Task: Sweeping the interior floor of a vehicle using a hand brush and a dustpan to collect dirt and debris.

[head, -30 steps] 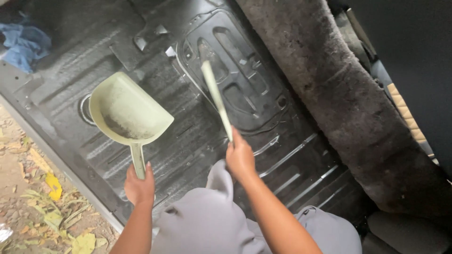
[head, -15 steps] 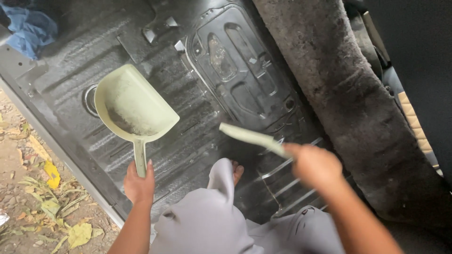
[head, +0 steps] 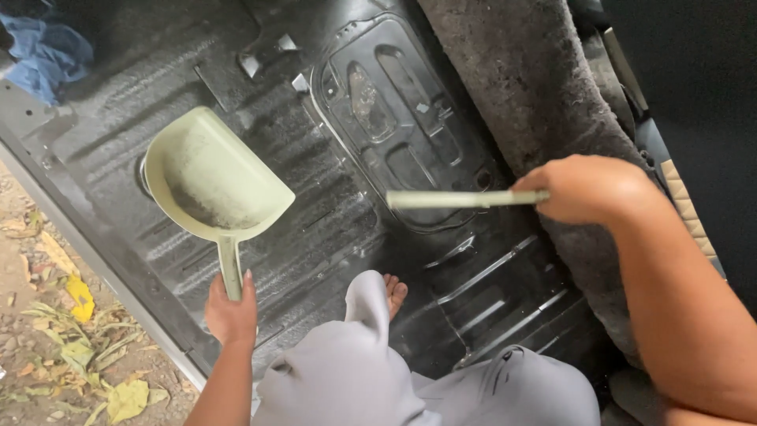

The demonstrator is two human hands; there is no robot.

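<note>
My left hand (head: pixel 231 314) grips the handle of a pale green dustpan (head: pixel 211 181), which is held above the black ribbed metal floor (head: pixel 331 229) with dark dirt lying in its scoop. My right hand (head: pixel 587 189) is closed on the end of a pale green stick-like brush handle (head: pixel 457 199) that points left, level over the floor. The brush's bristles are not visible. My grey-clad knees (head: pixel 355 371) and a bare foot (head: pixel 393 290) are at the bottom.
A strip of grey fuzzy carpet (head: pixel 520 87) runs diagonally on the right. A blue cloth (head: pixel 47 59) lies at the top left. Beyond the floor's left edge is bare ground with dry yellow leaves (head: pixel 79 347).
My right hand has swung out to the right, turning the brush handle from upright to level. The dustpan in my left hand has stayed about where it was.
</note>
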